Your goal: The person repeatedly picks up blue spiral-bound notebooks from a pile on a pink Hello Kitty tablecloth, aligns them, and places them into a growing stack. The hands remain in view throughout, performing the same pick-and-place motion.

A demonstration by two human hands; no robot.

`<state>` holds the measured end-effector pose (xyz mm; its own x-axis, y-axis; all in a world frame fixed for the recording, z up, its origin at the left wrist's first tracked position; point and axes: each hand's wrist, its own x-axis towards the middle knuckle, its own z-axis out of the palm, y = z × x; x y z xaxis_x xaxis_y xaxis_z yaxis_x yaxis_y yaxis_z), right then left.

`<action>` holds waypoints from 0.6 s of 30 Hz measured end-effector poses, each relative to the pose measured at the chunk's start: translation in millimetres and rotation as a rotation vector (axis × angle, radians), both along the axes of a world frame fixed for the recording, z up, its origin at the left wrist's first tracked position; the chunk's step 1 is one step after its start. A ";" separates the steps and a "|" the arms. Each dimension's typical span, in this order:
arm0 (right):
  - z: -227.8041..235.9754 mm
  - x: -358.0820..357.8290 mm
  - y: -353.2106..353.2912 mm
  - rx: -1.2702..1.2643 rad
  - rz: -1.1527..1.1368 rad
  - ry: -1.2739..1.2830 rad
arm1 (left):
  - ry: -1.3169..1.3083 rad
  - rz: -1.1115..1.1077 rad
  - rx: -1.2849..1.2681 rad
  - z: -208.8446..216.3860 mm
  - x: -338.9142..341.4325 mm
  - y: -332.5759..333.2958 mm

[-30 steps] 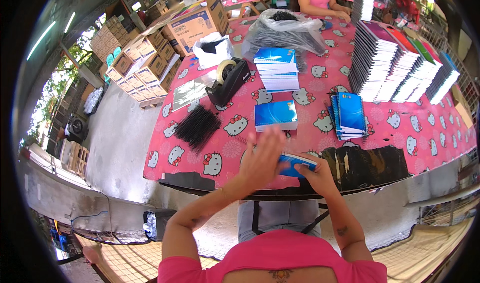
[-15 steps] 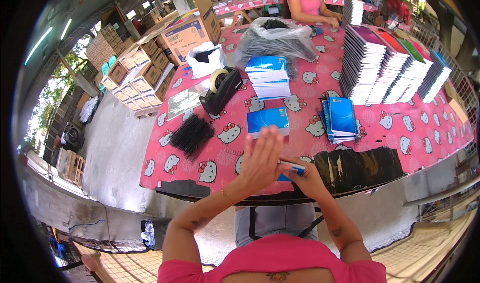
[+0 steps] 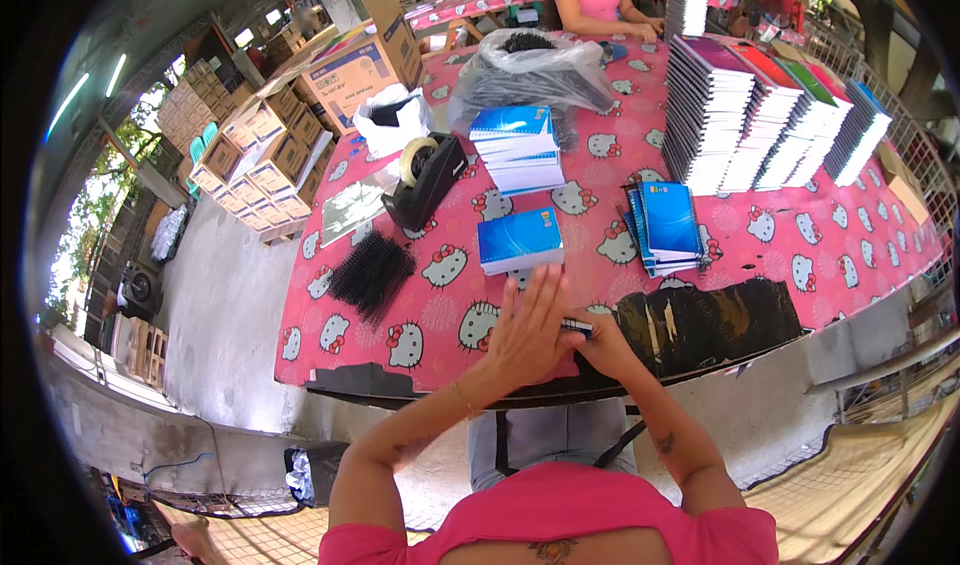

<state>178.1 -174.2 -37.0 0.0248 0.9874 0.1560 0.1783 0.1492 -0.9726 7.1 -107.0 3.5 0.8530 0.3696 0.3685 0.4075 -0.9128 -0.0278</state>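
Note:
At the near table edge, my right hand (image 3: 604, 345) grips a small notebook (image 3: 577, 327), whose edge shows white pages and some blue. My left hand (image 3: 532, 323) lies against it with fingers stretched out together, hiding most of it. Just beyond my fingertips sits a blue-covered block of pages (image 3: 520, 233). Behind that, a taller uneven stack of blue-covered pads (image 3: 517, 155) rises. A few blue spiral notebooks (image 3: 670, 215) are piled to the right. Black plastic binding coils (image 3: 370, 277) lie bunched on the left.
A black tape dispenser (image 3: 428, 187) and clear film (image 3: 352, 210) stand left. Plastic bags (image 3: 500, 90) sit farther back. Tall stacks of spiral notebooks (image 3: 708, 125) fill the right. A black worn patch (image 3: 710, 325) marks the near edge. Another person (image 3: 592, 0) sits across the table.
The view has shifted slightly, so the table's things appear a little left and higher. My hands stay together on the notebook; less of its blue cover shows now.

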 end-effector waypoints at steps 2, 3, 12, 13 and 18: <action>-18.4 -0.5 -1.1 0.020 -0.009 0.017 | 0.027 -0.024 -0.062 -1.5 -6.3 -9.0; -20.2 -0.7 1.0 0.041 -0.015 0.027 | 0.010 -0.023 -0.067 -5.0 -8.8 -14.9; -6.4 3.5 0.1 -0.022 0.059 -0.061 | -0.114 0.020 -0.029 -6.6 -2.8 -24.1; -6.1 2.6 0.0 -0.008 0.047 -0.090 | -0.138 0.027 -0.042 -8.1 -3.1 -27.0; -7.5 2.1 0.7 0.037 0.053 -0.134 | -0.093 -0.101 -0.119 -7.8 -6.5 3.7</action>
